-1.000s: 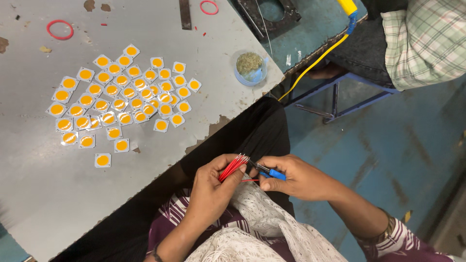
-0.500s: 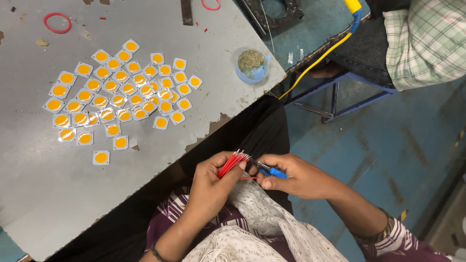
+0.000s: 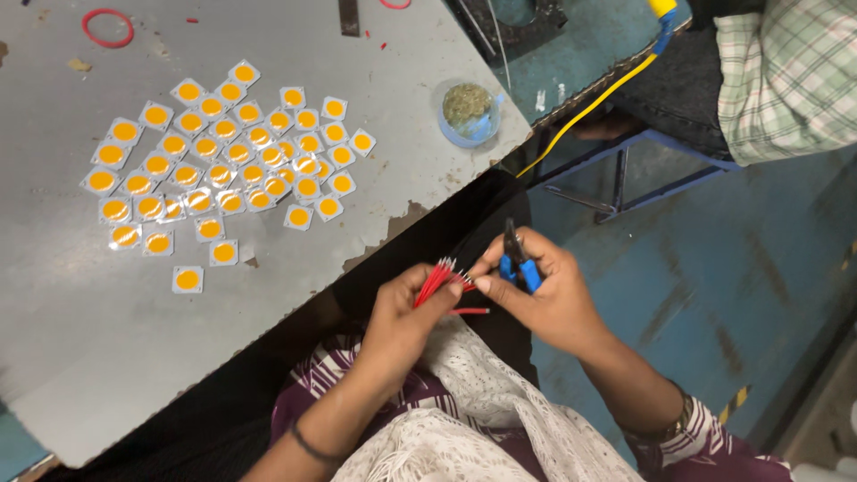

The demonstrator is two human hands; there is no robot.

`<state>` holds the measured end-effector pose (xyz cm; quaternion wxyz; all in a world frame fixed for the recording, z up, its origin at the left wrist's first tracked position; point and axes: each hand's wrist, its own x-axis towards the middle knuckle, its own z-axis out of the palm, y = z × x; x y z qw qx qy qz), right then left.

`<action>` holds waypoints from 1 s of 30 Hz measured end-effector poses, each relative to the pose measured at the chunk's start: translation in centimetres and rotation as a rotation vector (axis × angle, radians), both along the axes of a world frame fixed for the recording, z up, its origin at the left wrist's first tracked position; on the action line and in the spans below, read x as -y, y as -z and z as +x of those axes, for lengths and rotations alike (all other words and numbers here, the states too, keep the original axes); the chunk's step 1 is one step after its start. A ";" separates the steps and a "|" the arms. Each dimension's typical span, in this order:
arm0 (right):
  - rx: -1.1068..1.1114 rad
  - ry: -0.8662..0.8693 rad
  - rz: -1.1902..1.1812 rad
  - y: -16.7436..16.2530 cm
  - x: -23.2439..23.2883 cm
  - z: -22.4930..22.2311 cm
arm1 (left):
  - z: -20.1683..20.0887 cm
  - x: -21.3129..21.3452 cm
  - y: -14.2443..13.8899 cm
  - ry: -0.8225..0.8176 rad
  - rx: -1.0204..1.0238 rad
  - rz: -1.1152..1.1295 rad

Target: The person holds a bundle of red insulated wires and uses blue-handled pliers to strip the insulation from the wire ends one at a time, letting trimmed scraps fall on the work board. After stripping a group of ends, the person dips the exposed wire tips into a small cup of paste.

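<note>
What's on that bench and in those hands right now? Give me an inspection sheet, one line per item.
Surface: grey table, top chipped along its near edge.
Job's things: bundle of short red wires; blue-handled cutters; one loose red wire below the bundle.
Clutter: many white square chips with orange centres spread on the table; small clear dish holding a greenish wad; red ring.
Grippers: left hand pinches the wire bundle; right hand grips the cutters.
Cables: yellow cable hanging off the table's far edge.
Surroundings: blue floor; another person's checked sleeve; blue metal frame.
</note>
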<state>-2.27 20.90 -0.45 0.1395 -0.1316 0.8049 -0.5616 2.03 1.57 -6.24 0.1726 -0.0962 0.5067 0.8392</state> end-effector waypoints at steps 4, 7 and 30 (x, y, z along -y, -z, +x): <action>-0.011 0.060 -0.052 -0.1 -0.2 -0.6 | -1.5 -0.7 0.0 0.016 0.106 0.121; -0.046 0.139 -0.028 -0.1 -0.5 -1.5 | -3.4 -1.3 -0.5 0.051 0.068 0.122; -0.725 -0.022 0.236 -13.0 0.7 -4.9 | -9.2 -0.9 -10.7 0.195 0.037 0.490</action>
